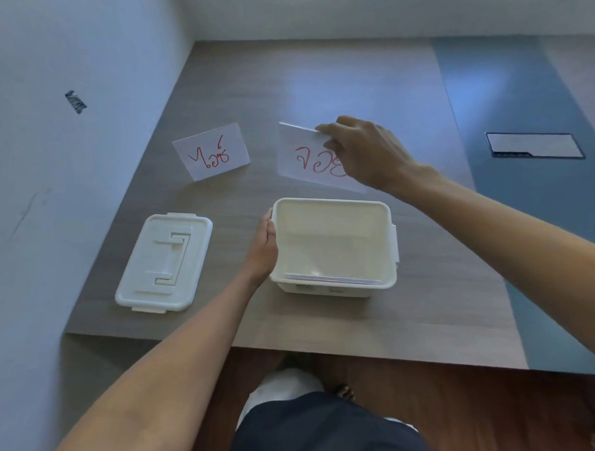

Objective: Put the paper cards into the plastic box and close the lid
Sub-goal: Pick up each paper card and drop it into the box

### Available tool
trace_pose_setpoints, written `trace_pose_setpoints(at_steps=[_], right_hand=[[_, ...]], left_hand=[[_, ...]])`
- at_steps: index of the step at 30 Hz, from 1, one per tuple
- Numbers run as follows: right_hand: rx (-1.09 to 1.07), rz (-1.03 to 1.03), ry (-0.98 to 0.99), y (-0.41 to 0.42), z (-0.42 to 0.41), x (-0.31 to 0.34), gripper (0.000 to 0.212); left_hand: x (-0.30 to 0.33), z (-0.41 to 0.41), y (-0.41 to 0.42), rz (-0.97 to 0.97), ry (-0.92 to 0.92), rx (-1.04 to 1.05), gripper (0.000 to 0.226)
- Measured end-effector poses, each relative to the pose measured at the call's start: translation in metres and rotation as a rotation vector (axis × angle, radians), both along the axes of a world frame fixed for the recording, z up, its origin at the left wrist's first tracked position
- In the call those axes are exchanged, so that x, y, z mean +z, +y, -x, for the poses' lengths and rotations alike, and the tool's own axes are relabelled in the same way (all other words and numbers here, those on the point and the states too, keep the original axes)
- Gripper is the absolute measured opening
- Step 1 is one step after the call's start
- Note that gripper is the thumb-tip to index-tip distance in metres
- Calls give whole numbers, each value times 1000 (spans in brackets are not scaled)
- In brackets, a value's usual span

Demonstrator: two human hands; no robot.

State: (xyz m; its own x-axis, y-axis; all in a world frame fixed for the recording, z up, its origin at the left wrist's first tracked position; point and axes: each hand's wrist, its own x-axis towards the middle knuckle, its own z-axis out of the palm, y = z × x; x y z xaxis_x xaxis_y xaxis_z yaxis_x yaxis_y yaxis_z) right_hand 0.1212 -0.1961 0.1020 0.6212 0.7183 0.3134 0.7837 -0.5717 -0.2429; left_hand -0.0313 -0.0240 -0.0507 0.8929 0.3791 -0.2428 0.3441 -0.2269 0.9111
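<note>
A white plastic box (337, 206) stands open in the middle of the table, with cards lying at its bottom near the front wall. My left hand (263, 249) grips the box's left wall. My right hand (363, 150) pinches the top edge of a folded white paper card (302, 158) with red writing, just beyond the box. A second folded card (211, 151) with red writing stands on the table to the left. The white lid (163, 262) lies flat to the left of the box, handle side up.
A white wall (56, 149) runs along the table's left edge. A dark-framed cable hatch (535, 146) sits in the blue strip of the table at the far right. The near table edge (285, 348) lies just below the box, with wooden floor beneath.
</note>
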Motion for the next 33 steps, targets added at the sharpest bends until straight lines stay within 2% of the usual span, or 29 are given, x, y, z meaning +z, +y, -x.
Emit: trace_pose_setpoints(at_steps=[4, 12, 24, 29, 33], right_hand=[[17, 38, 78, -7, 36, -13, 34], [-31, 182, 295, -24, 72, -72, 36], [144, 573, 672, -10, 92, -114, 40], [142, 573, 757, 0, 76, -110, 38], [100, 382, 748, 8, 52, -108, 32]], left_hand=[[-4, -1, 2, -98, -7, -28, 49], [-10, 0, 8, -136, -21, -117, 53], [-15, -2, 6, -167, -54, -62, 51], [-14, -4, 8, -152, -57, -46, 50], [-13, -5, 13, -169, -30, -30, 51]])
